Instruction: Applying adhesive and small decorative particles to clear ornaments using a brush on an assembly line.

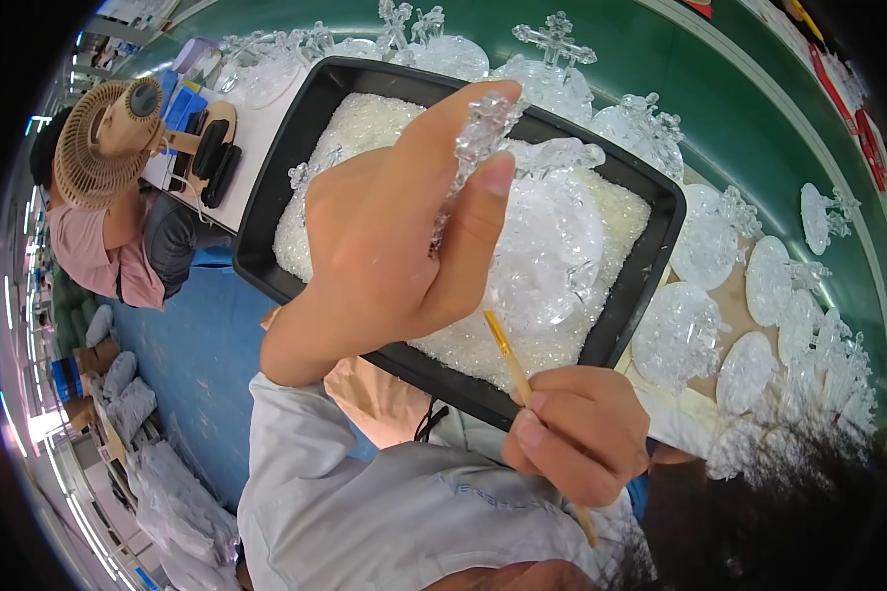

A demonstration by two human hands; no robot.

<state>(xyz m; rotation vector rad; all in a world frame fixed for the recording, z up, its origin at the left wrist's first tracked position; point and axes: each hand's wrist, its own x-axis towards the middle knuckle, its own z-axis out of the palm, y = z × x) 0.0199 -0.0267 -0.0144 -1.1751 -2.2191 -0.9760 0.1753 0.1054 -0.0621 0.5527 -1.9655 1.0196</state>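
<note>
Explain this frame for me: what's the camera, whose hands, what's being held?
One picture, from a fisheye camera worn on a person's head, looking down at their own bare hands; no machine here. The wide lens bends straight edges near the rim. The left hand holds up a clear crystal-like ornament by its stem, above a black tray filled with small clear bits. The right hand holds a thin yellow stick, tip near the ornament. More clear ornaments lie in rows on the table to the right. Another person sits at left, beside a small fan.
</note>
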